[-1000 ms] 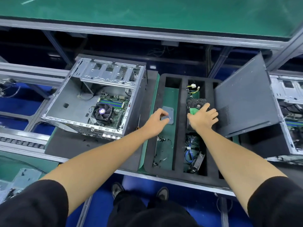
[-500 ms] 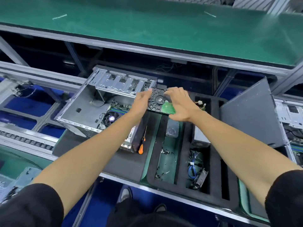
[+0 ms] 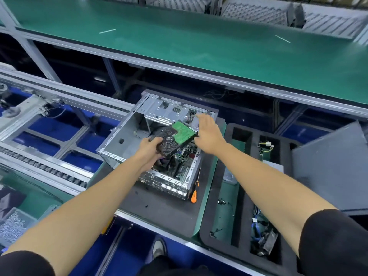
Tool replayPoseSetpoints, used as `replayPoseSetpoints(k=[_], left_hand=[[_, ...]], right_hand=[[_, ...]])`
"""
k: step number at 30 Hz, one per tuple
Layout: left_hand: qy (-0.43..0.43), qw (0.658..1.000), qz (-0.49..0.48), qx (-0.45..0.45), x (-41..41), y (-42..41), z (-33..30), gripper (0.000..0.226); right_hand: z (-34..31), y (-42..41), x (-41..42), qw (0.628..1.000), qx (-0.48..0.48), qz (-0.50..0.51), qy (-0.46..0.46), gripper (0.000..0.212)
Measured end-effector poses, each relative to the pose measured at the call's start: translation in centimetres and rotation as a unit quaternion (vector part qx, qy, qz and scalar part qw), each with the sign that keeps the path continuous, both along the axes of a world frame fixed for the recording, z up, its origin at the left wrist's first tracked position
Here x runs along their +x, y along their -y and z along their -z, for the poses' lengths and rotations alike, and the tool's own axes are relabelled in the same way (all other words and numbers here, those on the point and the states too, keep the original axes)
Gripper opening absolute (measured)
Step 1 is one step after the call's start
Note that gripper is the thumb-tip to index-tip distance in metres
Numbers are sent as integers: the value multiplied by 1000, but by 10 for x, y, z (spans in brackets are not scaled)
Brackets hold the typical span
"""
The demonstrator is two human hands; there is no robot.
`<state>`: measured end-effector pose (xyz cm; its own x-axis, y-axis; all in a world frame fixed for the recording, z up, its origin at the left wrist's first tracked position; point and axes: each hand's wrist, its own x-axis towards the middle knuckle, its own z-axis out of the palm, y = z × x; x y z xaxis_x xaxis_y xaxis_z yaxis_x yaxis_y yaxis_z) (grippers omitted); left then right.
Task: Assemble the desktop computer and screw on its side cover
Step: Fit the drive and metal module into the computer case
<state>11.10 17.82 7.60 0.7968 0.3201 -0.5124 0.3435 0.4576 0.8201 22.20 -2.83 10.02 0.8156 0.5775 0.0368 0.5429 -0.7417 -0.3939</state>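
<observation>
Gripping the near end of a hard drive (image 3: 175,138), the left hand (image 3: 149,150) holds it tilted over the open computer case (image 3: 127,140) at frame centre — the right hand (image 3: 208,134), fingers straight, presses its far edge; side cover (image 3: 330,172) leans at right.

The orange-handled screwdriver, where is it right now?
In the head view, the orange-handled screwdriver lies on the dark mat, at the right side of the open silver computer case, left of the black foam parts tray.

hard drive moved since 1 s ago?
Yes. The hard drive left the foam tray and went left; now held over the open computer case by left hand, right hand alongside.
</observation>
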Motion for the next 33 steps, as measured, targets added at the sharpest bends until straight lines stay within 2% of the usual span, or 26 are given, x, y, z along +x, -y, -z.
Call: replayPoseSetpoints(k=[3, 5, 7, 9, 15, 24, 29, 31, 33], left_hand=[[-10, 1000, 7, 3, -4, -10, 5, 34], [-24, 1000, 15, 0, -6, -15, 11, 39], [-35, 999, 21, -11, -8, -18, 14, 26], [-42, 998, 24, -35, -8, -19, 13, 28], [-42, 992, 95, -69, 3, -14, 13, 22], [-36, 977, 117, -177, 10, -19, 17, 38], [-36, 975, 165, -144, 16, -30, 21, 44], [-35, 976, 195, -86, 19, -38, 21, 43], [-36, 972, 230, 14, 24, -48, 20, 41]], right_hand=[[22, -11, -1, 984, 46, 146, -94, 72], [32, -18, -3, 970, 68, 196, -123, 64], [40, -22, -6, 968, 74, 207, -120, 58], [47, -24, -7, 967, 75, 212, -117, 57], [57, -29, -11, 958, 105, 248, -101, 70], [59, -28, -15, 963, 88, 247, -55, 63], [54, -28, -22, 969, 90, 230, 13, 53], [47, -29, -27, 971, 110, 201, 61, 54], [40, -30, -29, 982, 117, 131, 62, 56]])
